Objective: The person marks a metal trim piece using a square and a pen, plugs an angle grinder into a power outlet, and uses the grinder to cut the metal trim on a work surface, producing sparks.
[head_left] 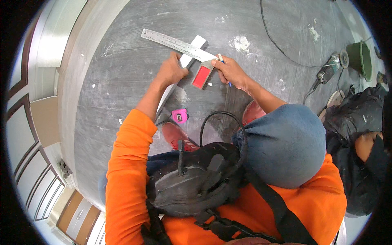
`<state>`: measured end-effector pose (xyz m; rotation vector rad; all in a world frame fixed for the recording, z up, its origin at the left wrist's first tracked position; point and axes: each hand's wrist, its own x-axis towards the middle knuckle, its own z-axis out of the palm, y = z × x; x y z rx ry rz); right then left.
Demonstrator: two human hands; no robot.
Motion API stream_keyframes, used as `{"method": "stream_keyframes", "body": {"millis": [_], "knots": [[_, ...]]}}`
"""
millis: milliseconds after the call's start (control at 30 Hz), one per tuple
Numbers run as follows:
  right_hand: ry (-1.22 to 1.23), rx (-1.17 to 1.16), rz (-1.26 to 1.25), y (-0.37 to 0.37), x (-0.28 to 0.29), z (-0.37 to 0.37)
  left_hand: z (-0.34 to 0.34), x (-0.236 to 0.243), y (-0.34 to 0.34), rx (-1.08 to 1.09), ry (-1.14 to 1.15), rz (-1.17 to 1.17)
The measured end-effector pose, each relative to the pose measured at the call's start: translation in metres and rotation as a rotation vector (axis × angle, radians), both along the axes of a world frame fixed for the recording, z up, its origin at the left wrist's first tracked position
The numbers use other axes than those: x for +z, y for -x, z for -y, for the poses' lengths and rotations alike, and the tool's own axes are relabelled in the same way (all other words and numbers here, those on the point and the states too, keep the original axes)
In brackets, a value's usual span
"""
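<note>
We have the metal square across the white bar!
Our left hand grips the bar, our right hand the square and a pen, in from the floor's left edge.

Try square: ruler scale, digits too small to read.

You have two bare hands, one left hand and one right hand, two red shoes and one black bag. You also have one try square, one white bar, one pen, one pink tape measure, one angle grinder and one green bucket.
</note>
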<state>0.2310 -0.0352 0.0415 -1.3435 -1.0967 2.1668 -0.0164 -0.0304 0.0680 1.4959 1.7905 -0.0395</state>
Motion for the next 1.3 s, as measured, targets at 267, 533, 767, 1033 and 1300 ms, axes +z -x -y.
{"method": "stream_keyframes", "body": {"millis": [267,533,767,1033,1300], "knots": [[0.001,-0.043,0.030,0.012,-0.010,0.004,0.006,-0.009,-0.007,-0.063,-0.170,-0.081],[0.073,-0.053,0.000,0.014,-0.026,-0.009,-0.025,-0.033,0.003,0.484,0.156,0.608],[0.104,-0.023,0.046,0.019,-0.034,-0.019,-0.023,-0.051,-0.023,0.840,0.070,0.827],[0.117,-0.089,0.014,0.023,-0.031,-0.012,-0.030,-0.051,-0.020,0.834,0.055,0.770],[0.131,-0.073,0.044,0.018,-0.029,-0.013,-0.032,-0.044,-0.024,0.782,0.041,0.739]]}}
